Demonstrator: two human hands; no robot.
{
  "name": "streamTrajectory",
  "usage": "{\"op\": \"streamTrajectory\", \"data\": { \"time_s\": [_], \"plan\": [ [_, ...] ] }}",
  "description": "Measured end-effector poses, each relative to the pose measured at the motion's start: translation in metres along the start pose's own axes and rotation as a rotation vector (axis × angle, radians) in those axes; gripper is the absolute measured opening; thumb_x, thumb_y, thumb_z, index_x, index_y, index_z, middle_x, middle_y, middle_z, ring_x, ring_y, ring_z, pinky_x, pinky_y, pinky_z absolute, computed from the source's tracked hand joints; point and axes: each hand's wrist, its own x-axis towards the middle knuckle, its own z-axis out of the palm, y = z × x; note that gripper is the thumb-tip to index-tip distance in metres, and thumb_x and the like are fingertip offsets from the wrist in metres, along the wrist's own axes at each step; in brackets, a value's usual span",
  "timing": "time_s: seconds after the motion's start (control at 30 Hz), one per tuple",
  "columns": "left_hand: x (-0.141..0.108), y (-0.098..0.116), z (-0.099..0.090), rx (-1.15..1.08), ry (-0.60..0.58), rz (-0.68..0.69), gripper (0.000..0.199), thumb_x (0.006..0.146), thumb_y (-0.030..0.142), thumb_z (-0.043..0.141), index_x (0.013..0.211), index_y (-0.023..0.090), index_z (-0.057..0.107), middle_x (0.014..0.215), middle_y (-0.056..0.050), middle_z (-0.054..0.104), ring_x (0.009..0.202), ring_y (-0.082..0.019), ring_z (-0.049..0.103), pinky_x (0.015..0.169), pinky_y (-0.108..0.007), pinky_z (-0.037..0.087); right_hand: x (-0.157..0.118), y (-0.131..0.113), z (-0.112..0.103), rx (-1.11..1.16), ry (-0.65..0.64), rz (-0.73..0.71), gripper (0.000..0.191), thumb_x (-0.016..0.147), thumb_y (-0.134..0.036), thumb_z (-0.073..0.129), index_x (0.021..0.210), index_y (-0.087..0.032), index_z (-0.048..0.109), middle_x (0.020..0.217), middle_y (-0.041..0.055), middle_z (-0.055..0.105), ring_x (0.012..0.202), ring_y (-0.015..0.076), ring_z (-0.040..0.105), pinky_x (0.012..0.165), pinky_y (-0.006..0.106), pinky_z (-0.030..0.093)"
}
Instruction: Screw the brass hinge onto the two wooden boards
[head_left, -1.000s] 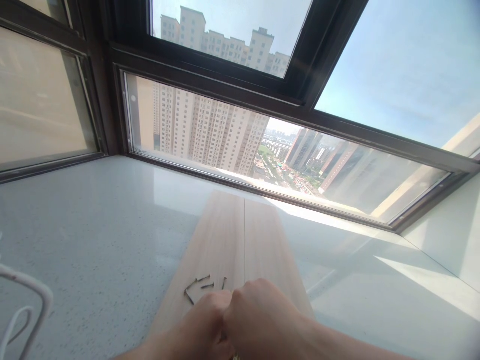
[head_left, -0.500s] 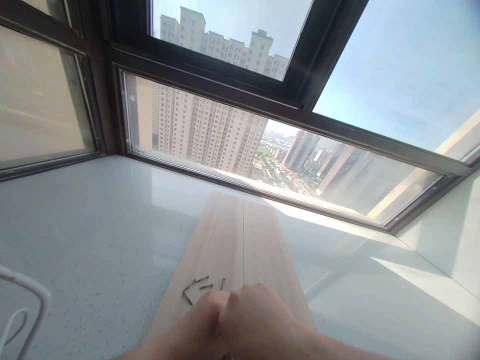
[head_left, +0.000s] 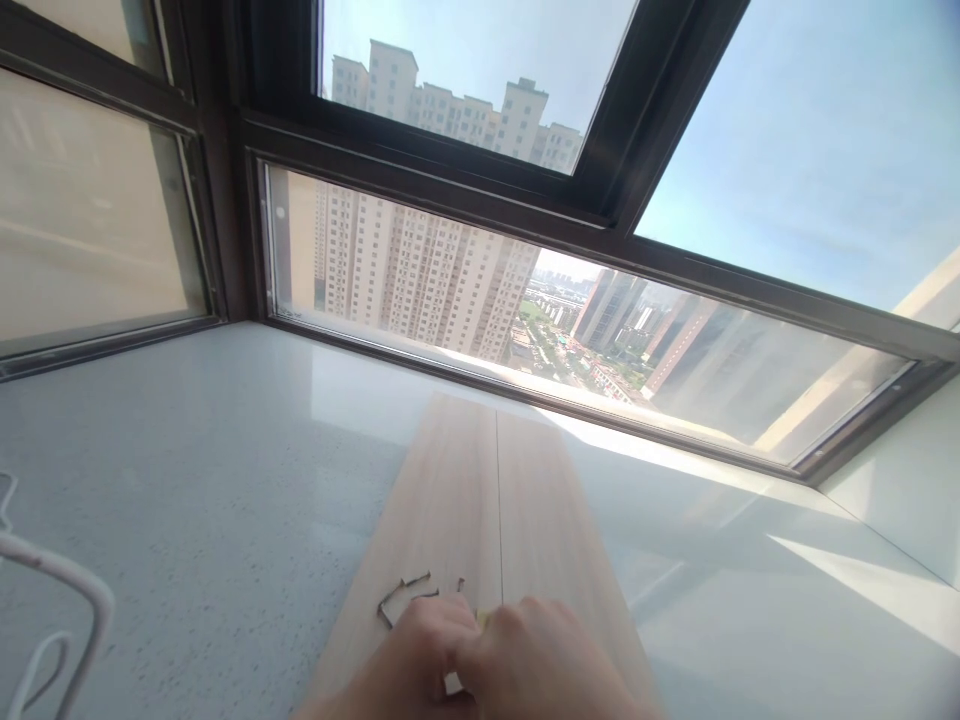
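Note:
My left hand is closed at the bottom middle, over two pale wooden boards that lie side by side with a thin seam between them. Right beside it, my right hand is closed too, and the knuckles of both nearly touch. A small yellow bit peeks out between the hands; what they grip is otherwise hidden. Just beyond my left hand, several dark screws lie on the left board, one of them partly behind my fingers.
The boards rest on a white speckled sill. At the left edge stands a bent white wire or tube frame. Dark window frames enclose the far side, with tall buildings outside. A white wall bounds the right.
The whole view has shifted a little, with the scene now lower and further right. My hands show a small gap between them, and the yellow bit has come into sight there.

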Motion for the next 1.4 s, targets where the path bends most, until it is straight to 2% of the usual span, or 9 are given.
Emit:
{"op": "streamTrajectory", "data": {
  "time_s": [0.1,0.23,0.3,0.43,0.6,0.7,0.8,1.03,1.4],
  "plan": [
    [0.001,0.020,-0.013,0.089,0.183,0.043,0.010,0.068,0.011,0.071,0.067,0.018,0.064,0.076,-0.004,0.063,0.073,-0.018,0.058,0.067,-0.027,0.045,-0.013,0.012,-0.022,-0.019,-0.153,0.115,0.014,0.071,-0.010,0.061,0.077,-0.020,0.069,0.071,0.0066,0.072,0.054,0.0208,0.064,0.040,0.028,0.015],
    [0.000,0.030,-0.022,0.023,0.373,-0.028,0.015,0.080,0.018,0.059,0.066,0.017,0.056,0.066,-0.001,0.053,0.064,-0.014,0.051,0.062,-0.026,0.042,-0.039,0.041,-0.047,0.065,0.148,0.252,0.013,0.073,-0.013,0.058,0.063,-0.021,0.056,0.060,0.0015,0.061,0.052,0.0166,0.053,0.046,0.028,0.022],
    [0.000,0.028,-0.023,-0.040,0.360,-0.116,0.022,0.085,0.021,0.050,0.063,0.017,0.051,0.063,0.000,0.050,0.061,-0.014,0.046,0.060,-0.025,0.038,-0.052,0.051,-0.047,0.165,0.258,0.309,0.015,0.077,-0.018,0.057,0.063,-0.022,0.055,0.056,0.0003,0.057,0.051,0.0156,0.049,0.048,0.028,0.028],
    [0.003,0.021,-0.023,-0.216,0.321,-0.249,0.024,0.085,0.027,0.051,0.063,0.017,0.050,0.060,0.002,0.045,0.060,-0.013,0.041,0.058,-0.025,0.034,-0.071,0.056,-0.016,0.591,0.464,0.360,0.020,0.084,-0.034,0.056,0.069,-0.022,0.062,0.056,-0.0010,0.055,0.051,0.0149,0.047,0.049,0.027,0.035],
    [0.007,0.017,-0.025,-0.667,0.343,-0.381,0.033,0.086,0.030,0.052,0.056,0.017,0.046,0.054,0.003,0.045,0.054,-0.011,0.037,0.055,-0.025,0.032,-0.076,0.056,0.061,1.070,0.728,0.616,0.034,0.082,-0.051,0.061,0.069,-0.020,0.062,0.055,-0.0019,0.047,0.048,0.0138,0.039,0.045,0.027,0.030],
    [0.010,0.016,-0.028,-0.834,0.367,-0.363,0.034,0.086,0.029,0.054,0.055,0.016,0.046,0.053,0.003,0.044,0.052,-0.010,0.035,0.053,-0.023,0.032,-0.071,0.060,0.103,1.308,0.772,0.707,0.041,0.082,-0.056,0.061,0.064,-0.019,0.058,0.050,-0.0040,0.040,0.045,0.0124,0.034,0.045,0.026,0.025],
    [0.013,0.019,-0.031,-0.984,0.368,-0.368,0.034,0.085,0.028,0.054,0.055,0.017,0.045,0.053,0.004,0.042,0.052,-0.010,0.034,0.052,-0.023,0.032,-0.069,0.065,0.127,1.387,0.752,0.723,0.039,0.082,-0.054,0.063,0.067,-0.019,0.059,0.051,-0.0046,0.042,0.045,0.0119,0.034,0.046,0.026,0.025],
    [0.016,0.039,-0.030,-1.344,0.323,-0.446,0.030,0.083,0.023,0.056,0.055,0.016,0.045,0.054,0.004,0.035,0.053,-0.011,0.031,0.051,-0.023,0.032,-0.071,0.068,0.132,1.375,0.687,0.673,0.038,0.083,-0.053,0.063,0.074,-0.017,0.063,0.062,-0.0021,0.049,0.051,0.0116,0.034,0.049,0.026,0.025],
    [0.016,0.073,-0.028,-1.481,0.266,-0.463,0.027,0.077,0.023,0.065,0.057,0.016,0.048,0.056,0.004,0.036,0.055,-0.010,0.038,0.054,-0.022,0.038,-0.071,0.066,0.131,1.368,0.698,0.693,0.037,0.080,-0.053,0.066,0.074,-0.017,0.065,0.064,-0.0010,0.053,0.051,0.0109,0.036,0.049,0.024,0.026]
  ]
}}
